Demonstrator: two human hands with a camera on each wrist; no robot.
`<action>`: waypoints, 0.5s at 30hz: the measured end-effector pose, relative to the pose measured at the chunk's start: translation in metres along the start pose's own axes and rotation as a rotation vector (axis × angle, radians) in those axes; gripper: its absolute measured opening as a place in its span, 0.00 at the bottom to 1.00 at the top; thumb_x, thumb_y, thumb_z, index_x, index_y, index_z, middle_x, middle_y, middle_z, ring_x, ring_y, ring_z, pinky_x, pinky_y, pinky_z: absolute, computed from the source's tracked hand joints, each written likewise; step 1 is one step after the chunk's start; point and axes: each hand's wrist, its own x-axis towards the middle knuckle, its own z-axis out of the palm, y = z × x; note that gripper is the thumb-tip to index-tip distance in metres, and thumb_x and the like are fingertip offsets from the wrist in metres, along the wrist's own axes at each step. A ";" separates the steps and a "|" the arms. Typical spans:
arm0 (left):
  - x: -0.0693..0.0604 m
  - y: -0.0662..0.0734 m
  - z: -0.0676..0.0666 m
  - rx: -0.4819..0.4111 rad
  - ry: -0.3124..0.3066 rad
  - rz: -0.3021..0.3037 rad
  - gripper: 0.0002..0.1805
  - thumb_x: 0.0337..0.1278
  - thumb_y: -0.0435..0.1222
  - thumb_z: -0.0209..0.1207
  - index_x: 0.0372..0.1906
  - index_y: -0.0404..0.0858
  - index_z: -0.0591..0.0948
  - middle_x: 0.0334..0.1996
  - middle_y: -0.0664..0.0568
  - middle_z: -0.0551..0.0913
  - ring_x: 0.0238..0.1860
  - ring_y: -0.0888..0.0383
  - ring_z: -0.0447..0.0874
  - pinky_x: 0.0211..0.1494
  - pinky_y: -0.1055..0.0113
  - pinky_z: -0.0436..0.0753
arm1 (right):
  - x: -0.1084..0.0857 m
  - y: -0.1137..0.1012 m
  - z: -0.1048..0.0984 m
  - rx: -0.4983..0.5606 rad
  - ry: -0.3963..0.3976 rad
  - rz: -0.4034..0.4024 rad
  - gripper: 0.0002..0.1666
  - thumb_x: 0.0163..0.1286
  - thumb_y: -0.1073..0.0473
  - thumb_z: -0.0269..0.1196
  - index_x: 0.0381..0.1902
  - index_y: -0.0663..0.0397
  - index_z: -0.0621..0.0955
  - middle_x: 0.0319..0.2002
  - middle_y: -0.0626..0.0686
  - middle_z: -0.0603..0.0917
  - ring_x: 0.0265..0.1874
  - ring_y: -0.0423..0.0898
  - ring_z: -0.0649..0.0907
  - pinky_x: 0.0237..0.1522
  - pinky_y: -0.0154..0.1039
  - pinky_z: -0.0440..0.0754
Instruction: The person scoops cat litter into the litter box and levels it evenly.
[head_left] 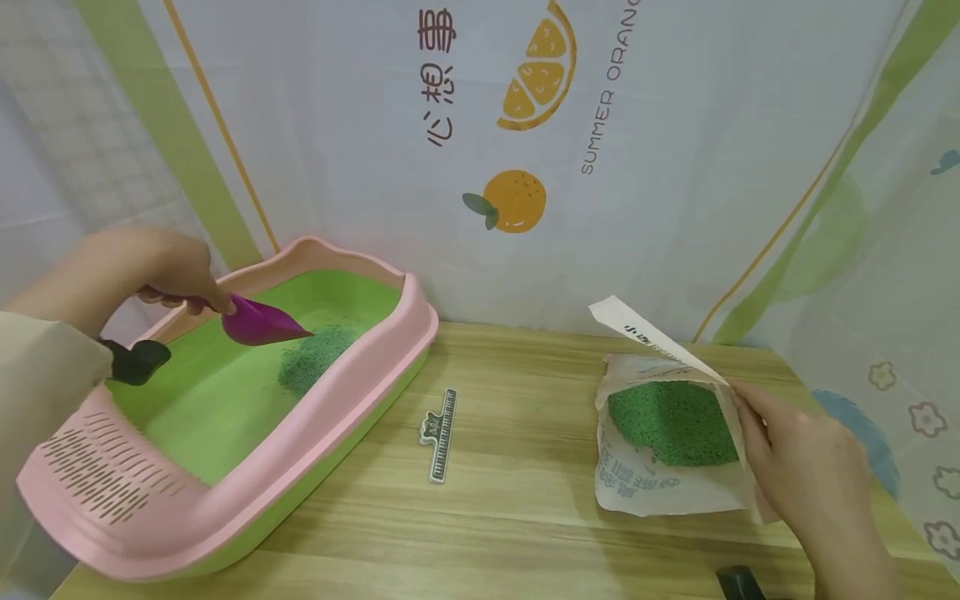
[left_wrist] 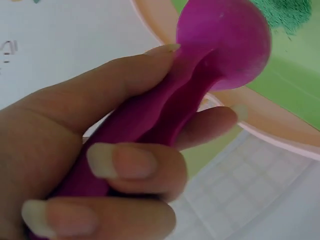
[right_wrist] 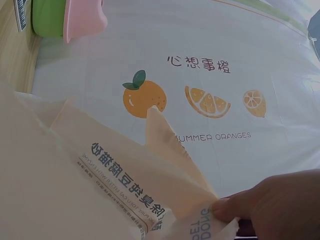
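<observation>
My left hand (head_left: 168, 267) grips a purple scoop (head_left: 258, 321) by its handle, above the far left part of a litter box. The box has a pink rim (head_left: 322, 425) and a green tray. Below the scoop's tip, a pile of green litter pellets (head_left: 311, 367) lies on the tray floor. In the left wrist view, fingers curl round the scoop handle (left_wrist: 130, 120). At the right, my right hand (head_left: 810, 454) pinches the edge of an opened paper litter bag (head_left: 645, 487). Green pellets (head_left: 678, 421) show in its mouth. The printed bag side (right_wrist: 115, 170) fills the right wrist view's lower left.
A flat clip with a piano-key pattern (head_left: 442, 437) lies on the wooden table (head_left: 517, 467) between box and bag. Behind stands a white cloth (head_left: 360, 125) printed with oranges. Slots pierce the box's near pink ledge (head_left: 112, 467).
</observation>
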 end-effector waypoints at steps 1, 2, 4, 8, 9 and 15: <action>-0.001 -0.001 0.002 0.002 0.014 0.010 0.21 0.69 0.48 0.56 0.18 0.46 0.75 0.13 0.63 0.62 0.17 0.68 0.54 0.22 0.76 0.57 | 0.000 0.000 0.000 0.001 0.000 0.001 0.15 0.69 0.64 0.63 0.52 0.56 0.86 0.16 0.65 0.80 0.09 0.52 0.67 0.12 0.45 0.57; -0.003 -0.002 0.004 -0.004 0.029 0.020 0.21 0.69 0.49 0.56 0.19 0.46 0.75 0.13 0.63 0.62 0.17 0.67 0.54 0.22 0.75 0.57 | 0.001 0.001 0.000 0.002 0.001 0.001 0.15 0.68 0.64 0.63 0.52 0.56 0.86 0.16 0.65 0.80 0.10 0.52 0.67 0.12 0.45 0.57; -0.004 -0.004 0.009 -0.029 0.052 0.038 0.21 0.70 0.49 0.55 0.20 0.46 0.75 0.13 0.63 0.62 0.17 0.67 0.55 0.21 0.74 0.57 | 0.001 0.001 0.000 0.004 -0.003 0.004 0.15 0.68 0.64 0.64 0.52 0.56 0.86 0.16 0.65 0.80 0.10 0.52 0.67 0.12 0.46 0.58; -0.007 -0.010 0.021 -0.059 0.127 0.061 0.22 0.72 0.52 0.53 0.23 0.44 0.76 0.13 0.62 0.61 0.16 0.66 0.54 0.20 0.73 0.57 | 0.001 0.003 0.000 0.004 -0.006 0.005 0.15 0.68 0.64 0.64 0.52 0.56 0.85 0.15 0.64 0.79 0.10 0.51 0.66 0.13 0.45 0.57; -0.007 -0.011 0.025 -0.061 0.159 0.060 0.23 0.73 0.52 0.53 0.24 0.42 0.77 0.13 0.61 0.61 0.16 0.65 0.55 0.20 0.72 0.58 | 0.001 0.003 0.000 0.004 -0.005 0.004 0.15 0.68 0.64 0.64 0.52 0.56 0.85 0.16 0.64 0.80 0.10 0.50 0.66 0.13 0.44 0.56; -0.014 -0.007 0.052 -0.068 0.405 0.061 0.26 0.71 0.53 0.56 0.32 0.32 0.84 0.15 0.57 0.68 0.17 0.61 0.63 0.21 0.69 0.65 | 0.002 0.003 0.001 0.002 0.001 -0.002 0.15 0.69 0.64 0.63 0.52 0.56 0.86 0.17 0.64 0.81 0.10 0.50 0.67 0.13 0.44 0.57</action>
